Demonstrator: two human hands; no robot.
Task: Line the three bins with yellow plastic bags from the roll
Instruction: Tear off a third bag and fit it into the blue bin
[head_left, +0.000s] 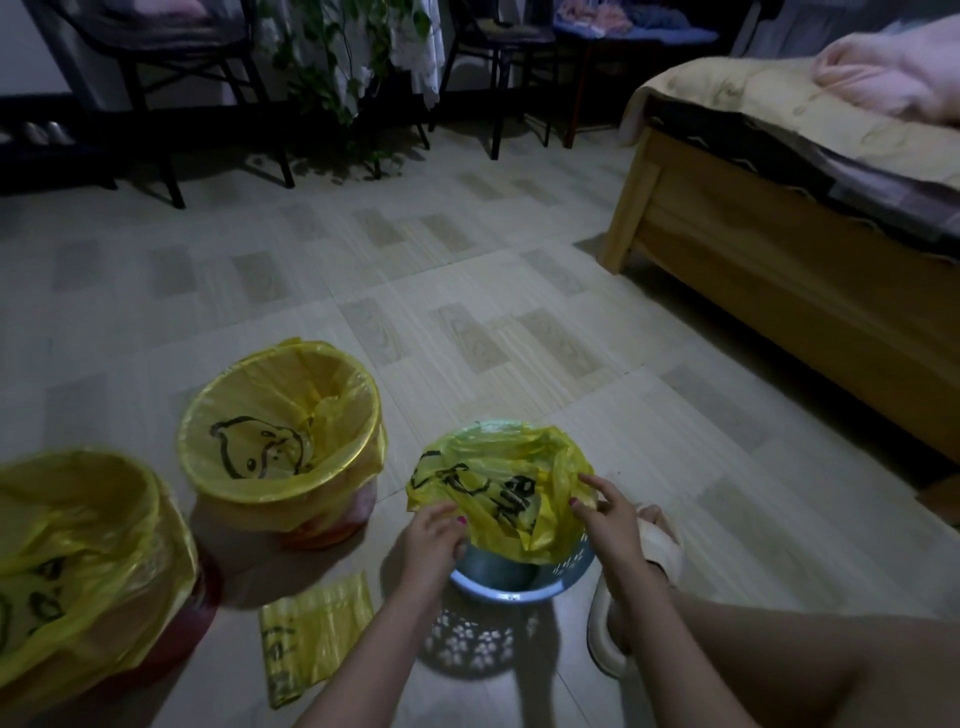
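A blue perforated bin stands on the floor in front of me. A crumpled yellow bag with black print lies over its mouth, covering the far part of the rim. My left hand pinches the bag's near left edge. My right hand holds its right edge, fingers partly spread. Two red bins stand to the left, each lined with a yellow bag: one at centre left, one at the far left. The flattened strip of yellow bags lies on the floor near my left forearm.
A wooden bed with bedding fills the right side. Dark chairs and a trailing plant stand along the far wall. My foot in a pale slipper rests right of the blue bin. Tiled floor stretches ahead.
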